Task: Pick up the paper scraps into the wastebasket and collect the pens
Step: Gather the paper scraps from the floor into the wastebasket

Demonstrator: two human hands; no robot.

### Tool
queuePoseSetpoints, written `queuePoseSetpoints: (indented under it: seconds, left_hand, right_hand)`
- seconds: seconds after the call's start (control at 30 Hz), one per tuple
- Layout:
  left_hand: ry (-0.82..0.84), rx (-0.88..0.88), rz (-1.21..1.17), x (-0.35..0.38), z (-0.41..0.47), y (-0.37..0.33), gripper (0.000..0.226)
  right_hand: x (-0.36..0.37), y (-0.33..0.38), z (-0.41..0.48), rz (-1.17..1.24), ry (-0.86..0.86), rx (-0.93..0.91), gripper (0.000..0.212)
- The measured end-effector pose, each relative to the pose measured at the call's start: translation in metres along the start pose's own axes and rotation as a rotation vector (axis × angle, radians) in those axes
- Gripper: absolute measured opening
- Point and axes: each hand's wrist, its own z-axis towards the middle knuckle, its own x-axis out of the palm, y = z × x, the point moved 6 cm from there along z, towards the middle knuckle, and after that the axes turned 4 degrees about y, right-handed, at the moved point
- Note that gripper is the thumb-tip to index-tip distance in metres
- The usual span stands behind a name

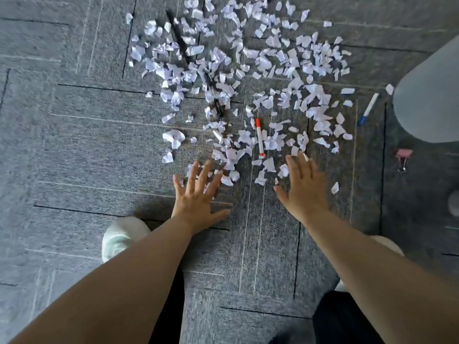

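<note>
Several white paper scraps point(248, 70) lie scattered over the grey carpet ahead of me. A white pen with an orange cap point(259, 137) lies among the near scraps. Off to the right lies a white pen with a blue cap point(368, 108). Two black pens are half buried in the scraps, one far point(177, 36) and one in the middle point(216, 103). My left hand point(198, 197) hovers with fingers spread at the near edge of the scraps. My right hand point(301, 187) is likewise spread, just below the orange-capped pen. Neither holds anything.
A pale grey rounded object, perhaps the wastebasket point(429, 95), stands at the right edge. A pink binder clip point(402, 157) lies on the carpet near it. My white shoe point(121, 237) is at lower left.
</note>
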Motion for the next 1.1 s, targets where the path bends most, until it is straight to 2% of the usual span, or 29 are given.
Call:
queuePoseSetpoints:
  seconds: [0.17, 0.43, 0.63, 0.77, 0.93, 1.03, 1.1]
  left_hand:
    - [-0.051, 0.047, 0.072, 0.024, 0.021, 0.001, 0.081]
    - [-0.193, 0.181, 0.011, -0.009, 0.083, -0.009, 0.073]
    - [-0.133, 0.164, 0.022, -0.047, 0.117, -0.021, 0.067]
    - [-0.113, 0.193, 0.020, -0.061, 0.133, -0.026, 0.069]
    - [-0.144, 0.182, -0.021, -0.076, 0.127, -0.032, 0.055]
    - [-0.180, 0.175, -0.041, -0.077, 0.124, -0.034, 0.040]
    - [-0.182, 0.176, -0.105, -0.082, 0.125, -0.035, 0.030]
  right_hand:
    - [0.029, -0.013, 0.003, -0.075, 0.025, 0.072, 0.092]
    - [0.019, -0.021, 0.049, -0.071, -0.012, 0.055, 0.100]
    - [-0.023, -0.016, 0.102, -0.070, -0.085, -0.009, 0.102]
    - [-0.048, -0.003, 0.130, -0.082, -0.069, -0.127, 0.103]
    - [-0.054, 0.014, 0.141, -0.194, -0.053, -0.280, 0.082]
    - [-0.055, 0.024, 0.128, -0.206, -0.142, -0.403, 0.055]
    - [-0.051, 0.023, 0.121, -0.140, -0.152, -0.418, 0.040]
